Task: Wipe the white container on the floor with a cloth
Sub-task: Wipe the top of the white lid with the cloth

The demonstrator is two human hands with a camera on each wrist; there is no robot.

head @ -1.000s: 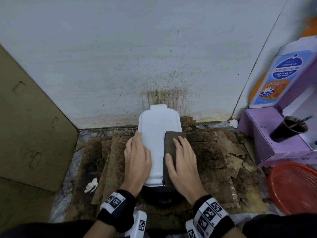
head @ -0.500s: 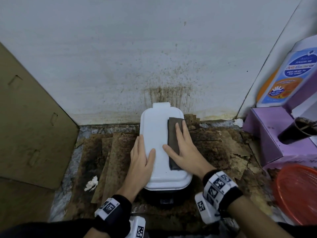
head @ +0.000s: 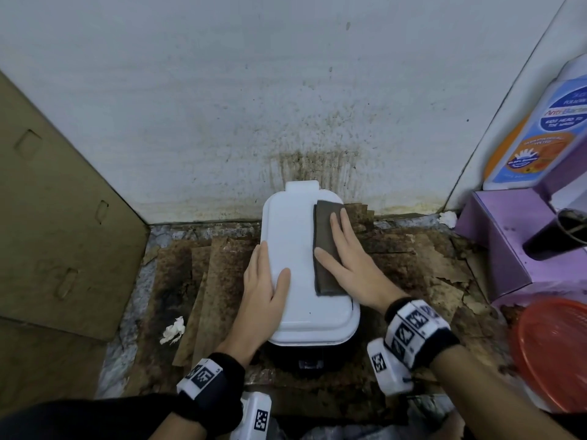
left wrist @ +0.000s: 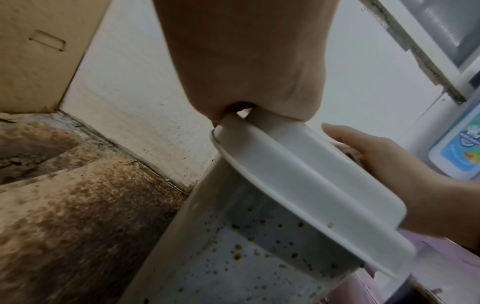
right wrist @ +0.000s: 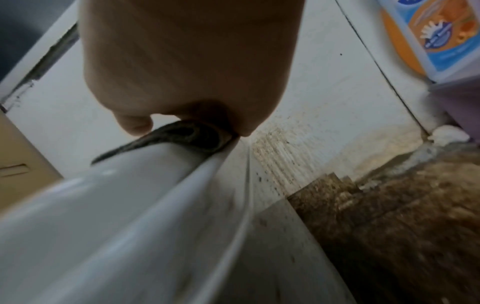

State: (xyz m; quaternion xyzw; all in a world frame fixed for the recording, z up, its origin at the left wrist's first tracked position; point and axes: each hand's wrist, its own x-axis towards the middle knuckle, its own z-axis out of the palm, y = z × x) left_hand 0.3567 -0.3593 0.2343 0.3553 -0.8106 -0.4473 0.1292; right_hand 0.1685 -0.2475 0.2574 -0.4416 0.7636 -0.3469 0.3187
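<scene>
The white container [head: 298, 265] stands on the floor against the stained wall, its lid facing up. A folded dark grey-brown cloth [head: 325, 249] lies along the right half of the lid. My right hand [head: 344, 258] presses flat on the cloth with straight fingers that reach the lid's far right corner. My left hand [head: 263, 290] rests flat on the lid's left edge, thumb on top. In the left wrist view the lid's rim [left wrist: 298, 185] runs under my left palm [left wrist: 246, 61]. The right wrist view shows the cloth [right wrist: 187, 137] squeezed under my right palm [right wrist: 192, 61].
Stained brown cardboard sheets [head: 216, 281] cover the floor around the container. A tan cardboard panel [head: 57, 217] leans at the left. A purple box [head: 508, 236], a dark cup [head: 559, 233], an orange-and-blue bottle [head: 540, 131] and a red basket [head: 552, 350] crowd the right. A white scrap [head: 173, 330] lies on the floor.
My right hand has slid the cloth along the lid from the near end toward the wall. The left hand has stayed on the lid's left edge.
</scene>
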